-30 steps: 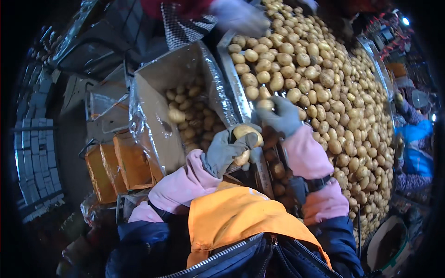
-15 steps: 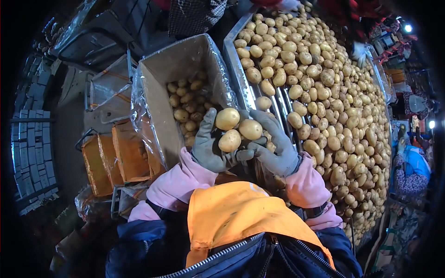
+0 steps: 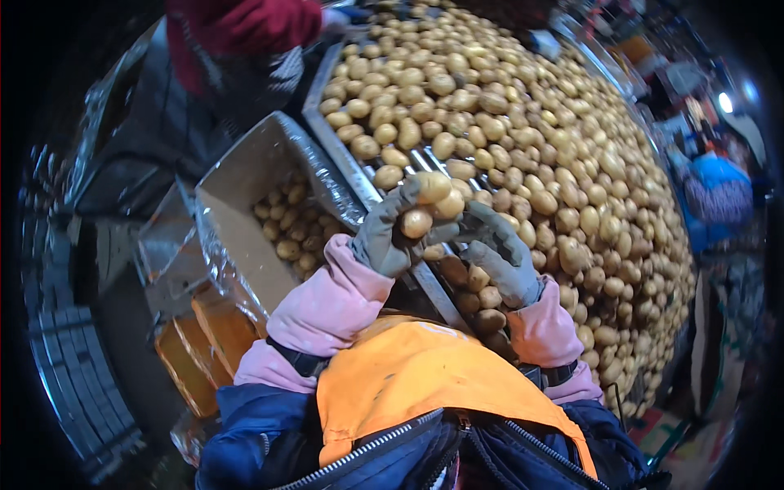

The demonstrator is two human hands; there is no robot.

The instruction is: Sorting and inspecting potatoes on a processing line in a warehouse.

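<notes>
My left hand [image 3: 382, 237], in a grey glove, is closed around several pale yellow potatoes [image 3: 416, 223] held in a cluster above the edge of a metal table. Just right of that cluster is my gloved right hand [image 3: 508, 253], its fingers curved and apart with nothing visible in them. Under and beyond both hands spreads a large heap of potatoes [image 3: 563, 196]. To the left stands a cardboard box [image 3: 245, 175] lined with clear plastic film, with potatoes at its bottom.
The metal table's raised edge [image 3: 339, 163] runs between box and heap. Orange-brown boxes [image 3: 192, 351] stand at the lower left. A person in a red sleeve [image 3: 261, 28] works at the far left, and another in blue [image 3: 719, 180] is at the right.
My view has turned toward the right. My left hand still holds the potatoes and is now over the table edge, away from the box. My right hand has drawn back from the cluster.
</notes>
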